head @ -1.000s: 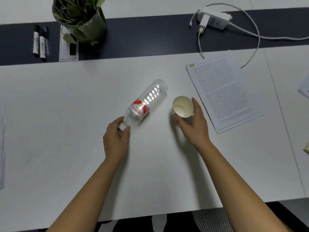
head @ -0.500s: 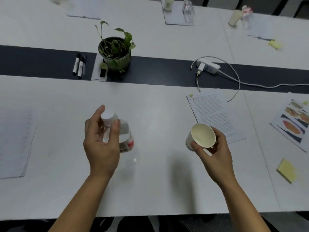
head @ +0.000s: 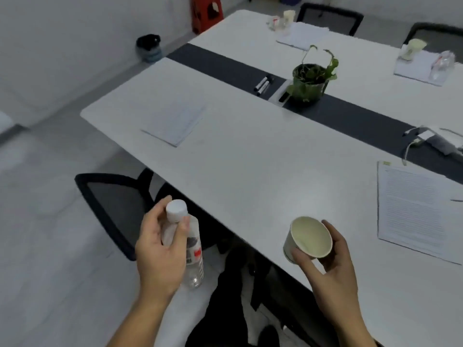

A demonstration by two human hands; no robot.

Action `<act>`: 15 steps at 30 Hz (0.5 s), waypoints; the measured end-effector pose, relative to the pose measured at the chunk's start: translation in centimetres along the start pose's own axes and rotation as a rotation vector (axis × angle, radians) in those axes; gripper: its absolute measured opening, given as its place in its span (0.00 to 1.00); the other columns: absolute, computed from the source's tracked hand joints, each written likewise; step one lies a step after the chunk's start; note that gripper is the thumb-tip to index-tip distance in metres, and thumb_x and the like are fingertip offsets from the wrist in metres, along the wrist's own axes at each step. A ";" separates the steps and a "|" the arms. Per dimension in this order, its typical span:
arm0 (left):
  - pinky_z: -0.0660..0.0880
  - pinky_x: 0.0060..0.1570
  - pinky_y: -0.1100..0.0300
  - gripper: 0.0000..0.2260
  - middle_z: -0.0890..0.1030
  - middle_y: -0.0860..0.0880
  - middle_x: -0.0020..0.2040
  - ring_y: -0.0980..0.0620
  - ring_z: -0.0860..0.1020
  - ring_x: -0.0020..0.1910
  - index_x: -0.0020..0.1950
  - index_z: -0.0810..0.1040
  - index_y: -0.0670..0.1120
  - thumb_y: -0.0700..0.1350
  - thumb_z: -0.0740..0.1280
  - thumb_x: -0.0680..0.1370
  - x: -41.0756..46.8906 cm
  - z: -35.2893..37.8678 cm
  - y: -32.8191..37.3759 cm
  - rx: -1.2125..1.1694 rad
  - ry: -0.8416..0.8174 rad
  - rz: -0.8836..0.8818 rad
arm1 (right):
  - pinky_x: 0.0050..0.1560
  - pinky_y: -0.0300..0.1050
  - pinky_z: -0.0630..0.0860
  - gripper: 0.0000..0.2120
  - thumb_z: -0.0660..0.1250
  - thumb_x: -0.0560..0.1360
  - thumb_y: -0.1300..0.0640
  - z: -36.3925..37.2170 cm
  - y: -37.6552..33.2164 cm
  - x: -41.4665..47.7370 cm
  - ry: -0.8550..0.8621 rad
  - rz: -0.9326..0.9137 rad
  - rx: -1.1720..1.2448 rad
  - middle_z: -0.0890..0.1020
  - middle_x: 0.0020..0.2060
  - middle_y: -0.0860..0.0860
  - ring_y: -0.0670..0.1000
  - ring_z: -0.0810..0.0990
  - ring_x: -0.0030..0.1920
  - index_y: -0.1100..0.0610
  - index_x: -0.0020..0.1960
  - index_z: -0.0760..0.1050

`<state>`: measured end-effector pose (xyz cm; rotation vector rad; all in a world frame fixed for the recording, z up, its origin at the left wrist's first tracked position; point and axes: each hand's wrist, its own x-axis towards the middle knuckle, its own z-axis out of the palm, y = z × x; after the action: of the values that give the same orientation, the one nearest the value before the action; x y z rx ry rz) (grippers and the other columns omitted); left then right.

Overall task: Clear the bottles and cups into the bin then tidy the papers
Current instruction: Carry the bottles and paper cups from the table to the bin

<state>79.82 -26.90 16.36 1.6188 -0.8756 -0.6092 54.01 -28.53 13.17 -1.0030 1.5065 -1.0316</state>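
Holding 1 bottle [head: 193, 249], 1 cup [head: 310, 238]

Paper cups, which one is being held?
The cup gripped by the right hand, tilted with its open mouth toward the camera. The other two stand far across the table.

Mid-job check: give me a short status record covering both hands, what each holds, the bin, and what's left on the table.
left hand: grips the clear bottle just below its white cap, cap up
right hand: holds the paper cup, tilted with its mouth toward the camera, looks empty
bin: dark lined container on the floor by the wall, apart from the table
left to clear: far cup, second far cup, far bottle, all blurred
papers: left sheet, right sheet, flat
other: potted plant, markers
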 end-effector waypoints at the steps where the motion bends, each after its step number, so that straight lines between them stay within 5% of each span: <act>1: 0.75 0.63 0.54 0.18 0.81 0.57 0.61 0.56 0.79 0.63 0.62 0.76 0.62 0.50 0.71 0.74 -1.6 -2.3 -0.2 0.031 0.043 -0.019 | 0.60 0.43 0.74 0.34 0.79 0.67 0.54 0.9 0.4 -1.0 -0.054 0.012 0.014 0.80 0.58 0.35 0.41 0.80 0.60 0.37 0.67 0.70; 5: 0.73 0.66 0.51 0.18 0.81 0.59 0.60 0.55 0.79 0.62 0.57 0.76 0.69 0.50 0.72 0.72 -6.0 -12.6 -0.5 0.121 0.331 -0.024 | 0.51 0.34 0.78 0.32 0.78 0.68 0.58 6.1 0.3 -4.3 -0.298 0.005 -0.005 0.82 0.55 0.36 0.39 0.82 0.56 0.41 0.68 0.71; 9: 0.74 0.66 0.49 0.18 0.81 0.61 0.57 0.53 0.80 0.62 0.56 0.76 0.68 0.47 0.72 0.73 -8.9 -22.0 -1.0 0.147 0.631 -0.020 | 0.59 0.44 0.77 0.33 0.78 0.69 0.59 13.0 -1.6 -7.2 -0.509 -0.085 -0.103 0.81 0.57 0.38 0.41 0.81 0.58 0.41 0.68 0.71; 15: 0.74 0.65 0.51 0.18 0.81 0.46 0.63 0.48 0.80 0.63 0.65 0.77 0.52 0.40 0.72 0.76 -10.9 -34.4 -5.5 0.097 0.914 -0.097 | 0.59 0.42 0.76 0.33 0.78 0.69 0.59 26.4 -2.7 -11.3 -0.722 -0.199 -0.211 0.80 0.59 0.38 0.42 0.80 0.61 0.41 0.69 0.70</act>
<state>101.43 2.53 18.03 1.7759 -0.1460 0.1442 81.86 -21.54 15.53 -1.4994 0.9350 -0.5418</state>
